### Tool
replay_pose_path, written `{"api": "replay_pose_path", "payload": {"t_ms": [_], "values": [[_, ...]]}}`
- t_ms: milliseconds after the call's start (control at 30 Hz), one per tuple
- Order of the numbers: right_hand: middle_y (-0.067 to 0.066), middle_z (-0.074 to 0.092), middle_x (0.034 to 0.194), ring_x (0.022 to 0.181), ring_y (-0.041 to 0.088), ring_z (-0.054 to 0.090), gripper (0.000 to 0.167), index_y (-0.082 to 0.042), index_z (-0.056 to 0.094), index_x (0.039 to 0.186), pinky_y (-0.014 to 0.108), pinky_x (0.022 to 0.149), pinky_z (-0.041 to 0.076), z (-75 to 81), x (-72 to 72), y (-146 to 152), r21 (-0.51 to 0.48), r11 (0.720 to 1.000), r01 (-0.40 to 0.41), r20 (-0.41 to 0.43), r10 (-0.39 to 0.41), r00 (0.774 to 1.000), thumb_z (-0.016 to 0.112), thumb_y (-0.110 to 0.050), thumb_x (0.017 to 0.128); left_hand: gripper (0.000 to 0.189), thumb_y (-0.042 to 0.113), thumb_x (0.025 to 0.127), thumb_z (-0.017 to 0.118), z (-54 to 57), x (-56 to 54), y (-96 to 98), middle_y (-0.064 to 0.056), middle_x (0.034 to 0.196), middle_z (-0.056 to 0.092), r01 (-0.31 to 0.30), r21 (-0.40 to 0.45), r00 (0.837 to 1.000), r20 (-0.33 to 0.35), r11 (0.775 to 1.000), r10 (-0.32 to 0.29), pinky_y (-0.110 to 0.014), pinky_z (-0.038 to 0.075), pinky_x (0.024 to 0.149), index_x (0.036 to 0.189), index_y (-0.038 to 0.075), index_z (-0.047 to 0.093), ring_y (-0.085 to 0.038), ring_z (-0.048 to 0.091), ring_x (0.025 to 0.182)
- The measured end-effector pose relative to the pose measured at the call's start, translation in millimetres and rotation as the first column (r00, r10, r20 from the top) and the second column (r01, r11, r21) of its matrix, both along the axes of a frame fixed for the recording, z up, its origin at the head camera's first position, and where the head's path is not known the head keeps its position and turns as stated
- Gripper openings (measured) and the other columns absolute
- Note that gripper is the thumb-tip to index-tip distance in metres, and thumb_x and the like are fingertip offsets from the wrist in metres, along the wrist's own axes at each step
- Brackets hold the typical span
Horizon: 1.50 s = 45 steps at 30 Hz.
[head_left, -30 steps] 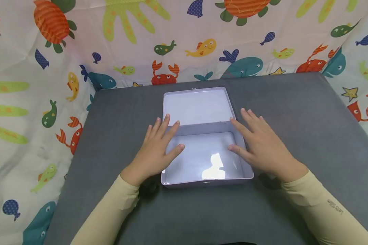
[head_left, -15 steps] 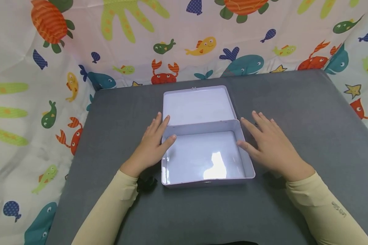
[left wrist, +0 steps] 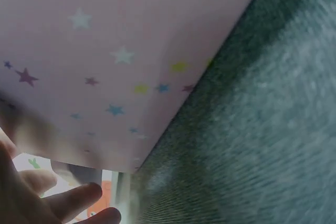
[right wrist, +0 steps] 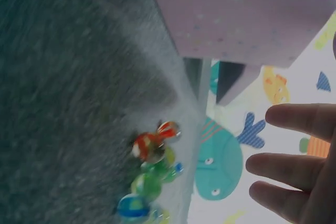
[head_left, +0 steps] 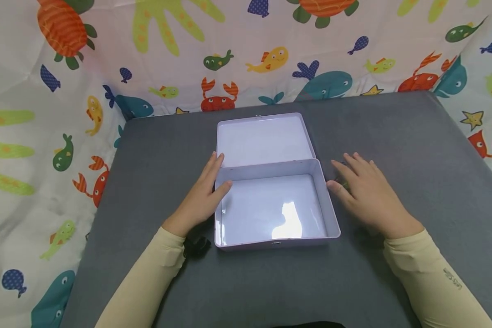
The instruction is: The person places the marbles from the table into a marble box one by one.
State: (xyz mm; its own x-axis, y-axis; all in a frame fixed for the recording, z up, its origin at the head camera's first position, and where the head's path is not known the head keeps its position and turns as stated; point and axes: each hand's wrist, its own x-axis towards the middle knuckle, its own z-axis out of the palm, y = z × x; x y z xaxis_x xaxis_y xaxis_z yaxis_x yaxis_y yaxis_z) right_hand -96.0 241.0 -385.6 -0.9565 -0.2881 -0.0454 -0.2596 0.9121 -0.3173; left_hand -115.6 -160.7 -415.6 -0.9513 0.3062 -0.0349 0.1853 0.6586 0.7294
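Observation:
A lilac tin box (head_left: pixel 270 171) lies with its lid (head_left: pixel 264 141) folded back, and its inside is bare and shiny. My left hand (head_left: pixel 201 198) is at the box's left side, fingers straight, thumb overlapping the rim. In the left wrist view the box's pink outer wall (left wrist: pixel 105 77) carries printed stars. My right hand (head_left: pixel 375 198) hovers just right of the box with fingers extended, holding nothing. Beneath it, mostly hidden in the head view, lie several small glassy pieces; the right wrist view shows an orange one like a wrapped candy (right wrist: pixel 149 145), a green one (right wrist: pixel 147 186) and a blue one (right wrist: pixel 133 206).
The box stands on a grey cloth-covered table (head_left: pixel 168 150). A white curtain (head_left: pixel 180 68) printed with sea animals closes off the back and both sides. Under my left wrist there is a small black device (head_left: pixel 197 247).
My right hand has moved right, from over the box's right rim to outside it. My left hand has drawn back left toward the box's left edge. The box stays put.

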Motion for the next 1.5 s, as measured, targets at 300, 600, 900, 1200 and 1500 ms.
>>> {"api": "replay_pose_path", "payload": {"t_ms": [300,600,900,1200,1500], "values": [[0.030,0.043,0.158,0.152,0.053,0.028,0.079,-0.001,0.053,0.150,0.070,0.123,0.010,-16.1,-6.0,15.9,-0.017,1.000,0.023,0.044,-0.022,0.999,0.059,-0.061,0.100,0.068,0.027,0.108,0.044,-6.1,-0.6,-0.7,0.011,0.177,0.000,-0.011,0.077,1.000,0.018,0.997,0.010,-0.067,0.015,0.124,0.169,0.034,0.015,-0.019,0.005,0.163],[0.029,0.057,0.144,0.142,0.050,0.043,0.052,0.001,0.066,0.134,0.069,0.122,0.017,-28.6,-14.2,17.0,-0.074,0.996,-0.039,-0.100,0.032,0.995,0.079,-0.030,0.094,0.069,0.020,0.106,0.042,-8.9,-2.9,-2.9,0.012,0.177,0.001,-0.028,0.095,1.000,0.011,0.995,0.027,-0.067,0.014,0.124,0.168,0.037,0.018,-0.016,0.005,0.162],[0.029,0.065,0.130,0.127,0.048,0.055,0.034,0.003,0.073,0.119,0.074,0.115,0.027,-38.1,-19.7,17.5,-0.091,0.991,-0.094,-0.226,0.072,0.972,0.080,-0.010,0.089,0.069,0.014,0.104,0.042,-15.1,-3.4,-3.1,0.011,0.177,0.004,-0.033,0.185,0.999,0.012,0.982,0.031,-0.064,0.013,0.125,0.168,0.034,0.023,-0.015,0.006,0.162],[0.025,0.070,0.120,0.119,0.046,0.060,0.023,0.001,0.077,0.109,0.077,0.108,0.031,-48.9,-21.8,19.9,-0.114,0.986,-0.125,-0.319,0.083,0.944,0.079,0.001,0.085,0.070,0.012,0.103,0.042,-18.9,-4.7,-1.9,0.009,0.177,0.004,-0.028,0.211,1.000,-0.001,0.977,0.028,-0.065,0.013,0.125,0.168,0.031,0.025,-0.017,0.007,0.162],[0.020,0.074,0.112,0.113,0.044,0.065,0.014,-0.002,0.077,0.102,0.076,0.107,0.033,-49.9,-22.6,18.4,-0.089,0.990,-0.105,-0.344,0.068,0.937,0.076,-0.001,0.089,0.069,0.011,0.102,0.042,-23.7,-4.9,0.3,0.006,0.177,0.005,-0.040,0.229,0.999,-0.013,0.973,0.044,-0.064,0.015,0.125,0.167,0.029,0.029,-0.018,0.010,0.162]]}}
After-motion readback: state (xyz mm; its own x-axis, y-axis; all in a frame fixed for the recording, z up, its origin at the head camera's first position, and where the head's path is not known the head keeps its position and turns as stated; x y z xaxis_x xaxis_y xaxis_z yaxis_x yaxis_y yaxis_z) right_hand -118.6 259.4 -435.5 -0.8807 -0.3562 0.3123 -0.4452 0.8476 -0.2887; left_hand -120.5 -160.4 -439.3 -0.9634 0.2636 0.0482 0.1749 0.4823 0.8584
